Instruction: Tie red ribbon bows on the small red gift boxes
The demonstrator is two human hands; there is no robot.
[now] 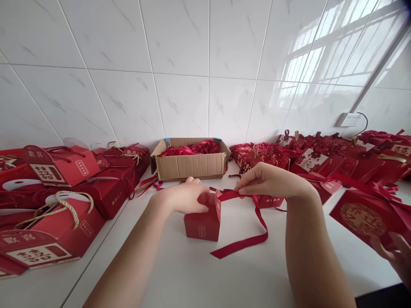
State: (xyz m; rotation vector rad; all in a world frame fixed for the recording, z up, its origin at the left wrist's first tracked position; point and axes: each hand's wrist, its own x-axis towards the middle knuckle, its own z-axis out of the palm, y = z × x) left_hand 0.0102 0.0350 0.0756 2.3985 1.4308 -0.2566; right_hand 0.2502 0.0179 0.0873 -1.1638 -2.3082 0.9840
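A small red gift box [203, 224] stands on the white table [199, 278] in front of me. My left hand [184, 196] is closed over its top, fingers curled on the lid flaps. To the right of the box top, my right hand [268, 180] pinches a red ribbon [247, 240]. The ribbon runs from the box top through my fingers, then drops and trails across the table to the lower left.
An open cardboard carton [191, 164] with red ribbons stands at the tiled wall. Larger red handled gift boxes [54, 222] are piled at the left, more red boxes [324, 162] at the right. Another person's hand [396, 256] holds a red box [366, 216] at the right edge.
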